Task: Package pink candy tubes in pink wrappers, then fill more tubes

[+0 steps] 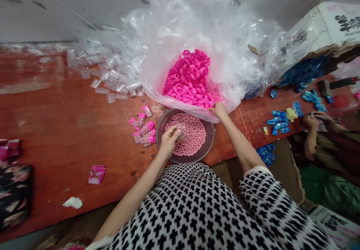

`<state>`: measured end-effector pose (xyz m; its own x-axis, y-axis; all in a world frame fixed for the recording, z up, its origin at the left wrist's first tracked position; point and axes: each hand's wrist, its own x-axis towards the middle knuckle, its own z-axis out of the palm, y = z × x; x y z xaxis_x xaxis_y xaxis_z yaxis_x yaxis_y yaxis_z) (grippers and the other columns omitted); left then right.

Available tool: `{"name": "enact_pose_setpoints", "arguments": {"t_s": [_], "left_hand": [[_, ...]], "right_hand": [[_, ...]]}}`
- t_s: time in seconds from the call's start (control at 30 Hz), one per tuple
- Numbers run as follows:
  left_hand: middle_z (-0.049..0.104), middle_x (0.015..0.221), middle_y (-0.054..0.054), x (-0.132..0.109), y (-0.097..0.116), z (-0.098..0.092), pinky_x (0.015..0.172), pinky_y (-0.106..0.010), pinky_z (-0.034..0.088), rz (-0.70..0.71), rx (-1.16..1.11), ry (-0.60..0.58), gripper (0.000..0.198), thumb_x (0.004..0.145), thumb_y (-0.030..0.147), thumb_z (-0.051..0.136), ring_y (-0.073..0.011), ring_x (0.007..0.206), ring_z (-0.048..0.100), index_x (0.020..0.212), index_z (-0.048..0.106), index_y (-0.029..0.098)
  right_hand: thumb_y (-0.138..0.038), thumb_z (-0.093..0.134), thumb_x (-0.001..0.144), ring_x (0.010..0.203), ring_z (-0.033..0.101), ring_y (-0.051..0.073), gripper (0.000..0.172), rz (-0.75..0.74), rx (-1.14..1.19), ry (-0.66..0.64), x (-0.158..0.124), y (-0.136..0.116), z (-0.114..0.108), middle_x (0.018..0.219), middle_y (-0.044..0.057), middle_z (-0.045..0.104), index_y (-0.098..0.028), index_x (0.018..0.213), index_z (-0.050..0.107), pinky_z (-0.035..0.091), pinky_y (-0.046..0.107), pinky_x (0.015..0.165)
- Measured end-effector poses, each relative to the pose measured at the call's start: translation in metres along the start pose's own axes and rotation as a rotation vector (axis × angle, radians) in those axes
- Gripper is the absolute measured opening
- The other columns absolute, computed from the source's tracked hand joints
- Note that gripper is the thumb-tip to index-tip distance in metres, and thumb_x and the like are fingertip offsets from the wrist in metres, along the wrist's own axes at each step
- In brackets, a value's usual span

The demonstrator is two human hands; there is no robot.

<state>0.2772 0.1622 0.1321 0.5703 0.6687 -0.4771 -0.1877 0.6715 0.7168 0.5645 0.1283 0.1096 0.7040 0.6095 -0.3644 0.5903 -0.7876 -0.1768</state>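
Observation:
My left hand point(168, 142) is closed around a small clear plastic bottle point(181, 130) with pink beads in it, over a dark round bowl point(210, 139). Loose pink beads point(194, 139) fill much of the bowl. My right hand point(219, 111) is at the front rim of a large translucent plastic bag point(152, 88), its fingers pinched together; what they hold, if anything, is hidden. Inside the bag lies a heap of bright pink caps point(188, 79). Several bead-filled bottles with pink caps point(144, 131) lie on the table just left of the bowl.
Empty clear bottles point(111, 81) are scattered at the back left of the reddish table point(70, 130). Pink packets point(97, 175) and a floral pouch point(15, 195) lie further left. Another person's hands point(312, 121) work at the right, beside blue wrapped pieces point(278, 121). A white carton point(332, 24) stands behind.

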Motion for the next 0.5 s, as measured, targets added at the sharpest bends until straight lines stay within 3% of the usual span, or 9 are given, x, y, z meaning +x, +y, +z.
{"name": "enact_pose_setpoints", "arguments": {"t_s": [0.1, 0.2, 0.27, 0.4, 0.5], "left_hand": [[0.067, 0.11, -0.009, 0.004, 0.004, 0.002, 0.079, -0.034, 0.057, -0.038, -0.071, -0.031, 0.047, 0.068, 0.051, 0.07, -0.0175, 0.088, 0.066, 0.101, 0.066, 0.017], [0.066, 0.111, -0.014, 0.007, 0.007, 0.002, 0.083, -0.036, 0.055, -0.055, -0.105, -0.066, 0.06, 0.073, 0.065, 0.057, -0.0212, 0.096, 0.065, 0.103, 0.065, 0.013], [0.066, 0.108, -0.015, 0.008, 0.006, 0.002, 0.085, -0.037, 0.055, -0.046, -0.089, -0.077, 0.065, 0.074, 0.069, 0.051, -0.0223, 0.099, 0.064, 0.103, 0.065, 0.012], [0.068, 0.104, -0.011, 0.007, 0.0, 0.002, 0.083, -0.036, 0.055, 0.021, 0.022, -0.098, 0.058, 0.072, 0.062, 0.06, -0.0201, 0.093, 0.064, 0.105, 0.066, 0.014], [0.068, 0.101, -0.006, 0.003, -0.005, 0.003, 0.082, -0.034, 0.054, 0.128, 0.165, -0.104, 0.05, 0.066, 0.046, 0.073, -0.0173, 0.087, 0.064, 0.107, 0.066, 0.016]], "right_hand": [[-0.036, 0.055, 0.081, 0.095, 0.062, 0.025, 0.035, -0.076, 0.069, 0.042, -0.007, 0.006, -0.005, 0.1, 0.013, 0.068, -0.013, 0.105, 0.064, 0.046, 0.036, 0.082], [-0.038, 0.051, 0.084, 0.086, 0.062, 0.021, 0.039, -0.321, 0.373, 0.264, -0.027, 0.006, -0.017, 0.098, 0.009, 0.068, -0.014, 0.113, 0.061, 0.048, 0.035, 0.08], [-0.041, 0.053, 0.085, 0.085, 0.062, 0.019, 0.038, -0.525, 0.526, 0.317, -0.05, -0.003, -0.026, 0.098, 0.008, 0.067, -0.017, 0.113, 0.061, 0.049, 0.035, 0.08], [-0.035, 0.053, 0.088, 0.097, 0.061, 0.019, 0.029, -0.943, 0.534, 0.105, -0.098, -0.037, -0.037, 0.103, 0.007, 0.068, -0.023, 0.112, 0.063, 0.047, 0.036, 0.089], [-0.033, 0.05, 0.091, 0.101, 0.061, 0.019, 0.03, -1.073, 0.504, 0.008, -0.116, -0.058, -0.032, 0.108, 0.008, 0.067, -0.023, 0.117, 0.059, 0.048, 0.035, 0.09]]}}
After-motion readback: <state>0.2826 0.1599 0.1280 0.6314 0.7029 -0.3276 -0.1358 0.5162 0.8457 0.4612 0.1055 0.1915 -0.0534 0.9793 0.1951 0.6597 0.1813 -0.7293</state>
